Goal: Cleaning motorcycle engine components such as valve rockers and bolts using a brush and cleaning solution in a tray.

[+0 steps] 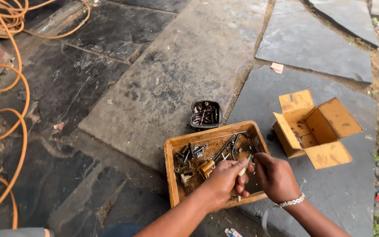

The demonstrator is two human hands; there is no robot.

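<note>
Both my hands meet over an orange tray (170, 151) of greasy metal parts on the stone floor. My left hand (224, 179) and my right hand (274, 175) together pinch a small pale rod-like part (245, 166) above the tray's right side. A silver bracelet (290, 202) circles my right wrist. Springs, bolts and a bent metal lever (230, 145) lie in the tray.
A small black container (205, 114) with bolts sits just beyond the tray. An open yellow cardboard box (314, 129) lies to the right. Orange hose (16, 109) loops along the left. Large stone slabs cover the ground, with dirt at the far right.
</note>
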